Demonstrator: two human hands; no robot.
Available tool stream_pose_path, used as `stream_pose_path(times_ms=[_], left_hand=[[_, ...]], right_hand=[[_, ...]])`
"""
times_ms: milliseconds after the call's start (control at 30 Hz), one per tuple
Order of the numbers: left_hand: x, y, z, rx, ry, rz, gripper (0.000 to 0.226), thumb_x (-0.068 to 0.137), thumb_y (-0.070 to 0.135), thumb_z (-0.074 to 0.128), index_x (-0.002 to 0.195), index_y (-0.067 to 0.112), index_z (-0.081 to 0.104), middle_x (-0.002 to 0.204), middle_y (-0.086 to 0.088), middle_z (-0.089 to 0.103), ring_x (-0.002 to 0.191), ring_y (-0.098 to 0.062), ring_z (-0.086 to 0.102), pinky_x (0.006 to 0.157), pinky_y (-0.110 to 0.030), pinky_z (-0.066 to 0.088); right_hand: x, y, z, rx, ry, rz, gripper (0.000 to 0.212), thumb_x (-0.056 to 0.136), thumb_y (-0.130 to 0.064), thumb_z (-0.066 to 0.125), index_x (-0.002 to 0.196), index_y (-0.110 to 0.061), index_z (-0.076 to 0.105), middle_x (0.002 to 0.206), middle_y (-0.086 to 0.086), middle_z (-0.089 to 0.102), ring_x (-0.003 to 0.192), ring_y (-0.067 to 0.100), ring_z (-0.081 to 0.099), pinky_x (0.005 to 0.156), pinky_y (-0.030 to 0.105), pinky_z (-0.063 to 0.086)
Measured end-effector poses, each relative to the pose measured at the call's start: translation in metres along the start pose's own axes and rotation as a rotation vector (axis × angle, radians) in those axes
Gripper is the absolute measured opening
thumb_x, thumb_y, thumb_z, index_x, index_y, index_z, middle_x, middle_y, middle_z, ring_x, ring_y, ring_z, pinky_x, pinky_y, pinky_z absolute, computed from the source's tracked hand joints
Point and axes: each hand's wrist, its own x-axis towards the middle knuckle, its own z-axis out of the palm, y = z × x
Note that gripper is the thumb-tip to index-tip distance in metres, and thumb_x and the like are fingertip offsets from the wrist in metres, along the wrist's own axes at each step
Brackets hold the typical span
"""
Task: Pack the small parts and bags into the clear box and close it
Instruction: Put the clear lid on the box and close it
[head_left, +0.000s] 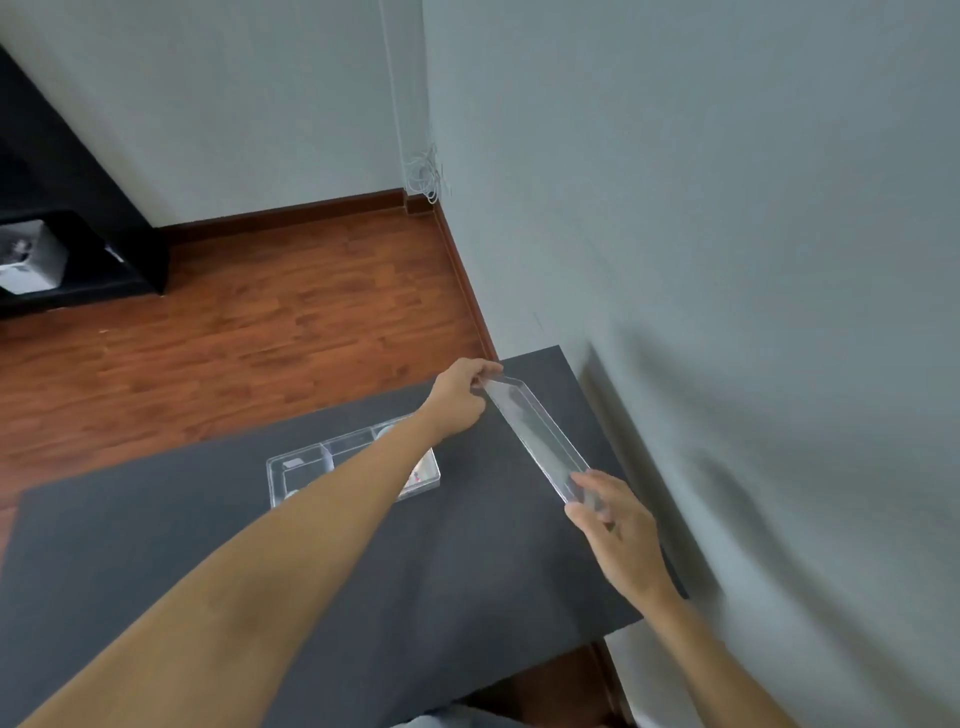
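Grey walls are meeting at a corner above a wooden floor (291, 332), and a dark table (208, 530) is standing against the right wall. On it a clear compartmented box (311, 462) is sitting open, its contents partly hidden by the left forearm. Both hands are holding the clear lid (537, 439) above the table, well right of the box: the left hand (460, 395) is pinching its far end, while the right hand (618, 525) is gripping its near end between thumb and fingers.

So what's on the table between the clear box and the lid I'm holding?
Only bare dark table in the head view between the clear box and the lid; the left forearm crosses over the box.
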Motion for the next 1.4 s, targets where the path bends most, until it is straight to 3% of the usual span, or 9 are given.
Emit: stream_pose_path(times_ms=[133, 267, 367, 567, 767, 933, 1067, 1267, 1400], left_hand=[[-0.016, 0.004, -0.042, -0.235, 0.102, 0.011, 0.047, 0.079, -0.015, 0.053, 0.109, 0.018, 0.066, 0.104, -0.001, 0.066, 0.095, -0.016, 0.061, 0.078, -0.026, 0.049], [-0.041, -0.011, -0.083, -0.239, 0.156, 0.029, 0.027, 0.090, 0.000, 0.060, 0.109, 0.018, 0.068, 0.094, 0.001, 0.064, 0.088, -0.012, 0.059, 0.084, -0.027, 0.049], [-0.066, -0.030, -0.108, -0.227, 0.215, -0.048, 0.030, 0.092, 0.008, 0.061, 0.119, 0.020, 0.067, 0.097, -0.002, 0.067, 0.094, -0.017, 0.061, 0.093, -0.034, 0.052], [-0.117, -0.075, -0.134, -0.319, 0.345, -0.264, 0.029, 0.087, 0.009, 0.069, 0.116, 0.006, 0.067, 0.078, -0.003, 0.074, 0.079, -0.018, 0.070, 0.085, -0.034, 0.060], [-0.152, -0.120, -0.124, -0.264, 0.485, -0.476, 0.018, 0.086, 0.013, 0.068, 0.103, 0.007, 0.073, 0.072, -0.007, 0.071, 0.055, -0.013, 0.057, 0.072, -0.029, 0.060], [-0.162, -0.137, -0.109, -0.260, 0.550, -0.547, 0.014, 0.089, 0.015, 0.064, 0.095, 0.009, 0.075, 0.074, -0.004, 0.068, 0.068, -0.020, 0.064, 0.083, -0.035, 0.059], [-0.163, -0.146, -0.101, -0.212, 0.566, -0.580, 0.019, 0.088, 0.014, 0.059, 0.071, 0.019, 0.064, 0.074, -0.003, 0.061, 0.070, -0.021, 0.054, 0.073, -0.028, 0.048], [-0.164, -0.158, -0.098, -0.213, 0.556, -0.627, 0.019, 0.083, 0.008, 0.051, 0.067, 0.019, 0.053, 0.070, -0.004, 0.046, 0.069, -0.017, 0.036, 0.065, -0.026, 0.033], [-0.163, -0.162, -0.097, -0.202, 0.560, -0.642, 0.020, 0.082, 0.009, 0.049, 0.064, 0.017, 0.051, 0.067, -0.007, 0.040, 0.069, -0.017, 0.030, 0.062, -0.027, 0.030]], right_hand=[[0.009, -0.050, -0.015, 0.309, -0.103, 0.075, 0.027, 0.080, -0.043, 0.053, 0.089, -0.031, 0.076, 0.101, -0.005, 0.073, 0.090, 0.021, 0.061, 0.073, 0.027, 0.045], [0.027, -0.085, -0.011, 0.504, -0.213, 0.206, 0.054, 0.094, -0.052, 0.036, 0.082, -0.016, 0.074, 0.096, 0.011, 0.076, 0.080, 0.033, 0.068, 0.060, 0.029, 0.040], [0.045, -0.101, 0.007, 0.435, -0.192, 0.262, 0.067, 0.097, -0.060, 0.025, 0.087, -0.011, 0.070, 0.085, 0.010, 0.078, 0.067, 0.029, 0.072, 0.053, 0.028, 0.037], [0.061, -0.105, 0.068, 0.198, -0.093, 0.111, 0.014, 0.102, -0.028, 0.035, 0.111, -0.024, 0.045, 0.078, 0.003, 0.076, 0.058, 0.014, 0.067, 0.053, 0.027, 0.046], [0.068, -0.090, 0.119, -0.082, -0.114, 0.091, 0.009, 0.096, -0.017, 0.052, 0.095, -0.017, 0.060, 0.092, 0.003, 0.068, 0.057, 0.011, 0.066, 0.053, 0.023, 0.048], [0.075, -0.085, 0.140, -0.169, -0.152, 0.073, 0.016, 0.092, -0.012, 0.055, 0.099, -0.008, 0.069, 0.085, 0.003, 0.069, 0.060, 0.021, 0.068, 0.076, 0.043, 0.060], [0.082, -0.086, 0.149, -0.258, -0.175, 0.030, 0.018, 0.089, -0.011, 0.055, 0.087, 0.001, 0.069, 0.087, 0.017, 0.072, 0.079, 0.036, 0.069, 0.082, 0.045, 0.056], [0.087, -0.090, 0.161, -0.348, -0.199, -0.013, 0.023, 0.085, -0.007, 0.052, 0.070, 0.005, 0.062, 0.076, 0.023, 0.068, 0.076, 0.038, 0.061, 0.071, 0.038, 0.049], [0.087, -0.091, 0.163, -0.389, -0.199, -0.078, 0.036, 0.087, -0.007, 0.052, 0.051, -0.011, 0.046, 0.051, 0.003, 0.047, 0.061, 0.025, 0.043, 0.054, 0.030, 0.033]])
